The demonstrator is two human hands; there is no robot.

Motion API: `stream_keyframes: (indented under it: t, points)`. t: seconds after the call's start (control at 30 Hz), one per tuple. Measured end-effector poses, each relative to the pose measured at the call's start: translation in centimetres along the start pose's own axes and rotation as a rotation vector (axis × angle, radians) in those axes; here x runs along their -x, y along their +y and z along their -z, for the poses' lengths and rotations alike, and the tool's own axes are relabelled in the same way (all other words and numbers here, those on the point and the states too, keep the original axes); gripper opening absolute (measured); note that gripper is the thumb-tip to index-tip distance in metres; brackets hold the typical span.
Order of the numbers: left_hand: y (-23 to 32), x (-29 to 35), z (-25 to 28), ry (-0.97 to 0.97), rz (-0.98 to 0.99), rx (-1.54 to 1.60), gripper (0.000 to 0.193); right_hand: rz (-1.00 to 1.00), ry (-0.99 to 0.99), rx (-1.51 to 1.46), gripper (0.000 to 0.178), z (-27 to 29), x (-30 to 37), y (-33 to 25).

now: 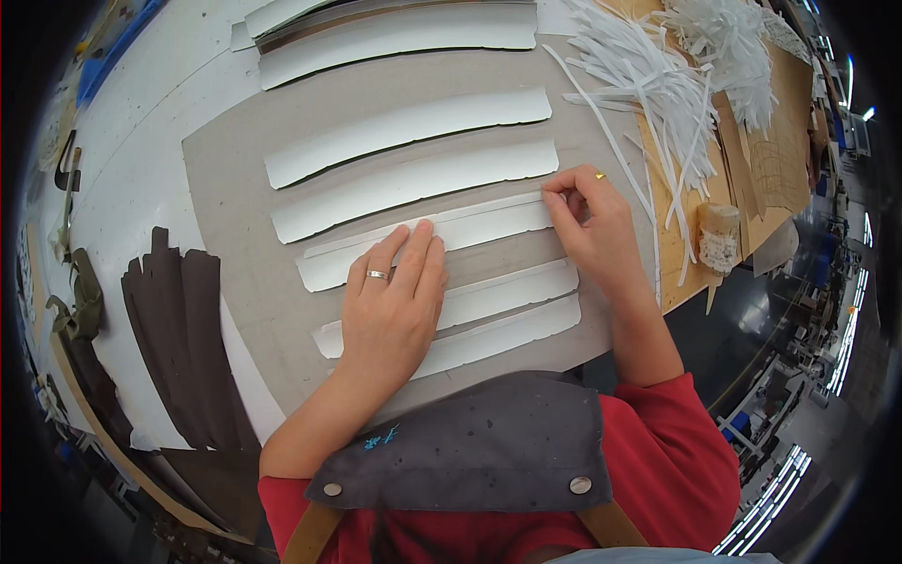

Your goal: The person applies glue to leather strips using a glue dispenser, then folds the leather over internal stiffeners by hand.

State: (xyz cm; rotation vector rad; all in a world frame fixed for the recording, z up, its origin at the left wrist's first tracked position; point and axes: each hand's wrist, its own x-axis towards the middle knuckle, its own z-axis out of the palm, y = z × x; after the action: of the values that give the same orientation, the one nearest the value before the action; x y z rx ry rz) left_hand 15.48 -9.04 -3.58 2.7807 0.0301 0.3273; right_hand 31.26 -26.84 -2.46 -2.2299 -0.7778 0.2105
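A long white strip (498,228), probably leather or card, lies across the grey board (235,169). Along its upper edge runs a narrow white tape (484,209). My left hand (390,301) rests flat over the strip's left half, fingers stretched out and fingertips on the tape. At the strip's right end, my right hand (601,235) has thumb and forefinger pinched together at the tape's end. Two more white strips (413,188) lie beyond the hands. Nearer to me are two others (507,293), partly covered by my left hand and wrist.
More white pieces (404,52) are stacked at the far edge. Loose white tapes (639,75) heap at the far right, over brown cardboard (780,141), near a roll (719,230). Dark brown strips (178,329) lie left of the board, beside an olive cloth (83,301).
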Motion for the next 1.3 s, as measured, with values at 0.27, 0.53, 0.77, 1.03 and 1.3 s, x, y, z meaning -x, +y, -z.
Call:
stream_keyframes:
  t: [0.27,0.53,0.77,1.03,1.3]
  points:
    - [0.1,0.0,0.0,0.000,0.014,0.017,0.035,0.020,0.014,0.109,0.008,-0.5,-0.1,0.0]
    - [0.1,0.3,0.6,0.006,0.042,0.104,0.035,-0.020,0.042,0.257,0.012,0.9,0.2,-0.3]
    - [-0.7,2.4,2.6,0.053,0.058,0.192,0.035,0.513,-0.224,0.044,0.029,-2.5,-1.2,-6.0]
    - [-4.5,4.7,3.2,0.203,0.292,0.056,0.031,0.607,-0.413,0.030,0.033,-6.3,-1.8,-5.9]
    - [-5.7,3.3,3.3,0.142,0.352,0.049,0.017,0.763,-0.327,0.199,0.045,-7.4,-1.1,-5.4]
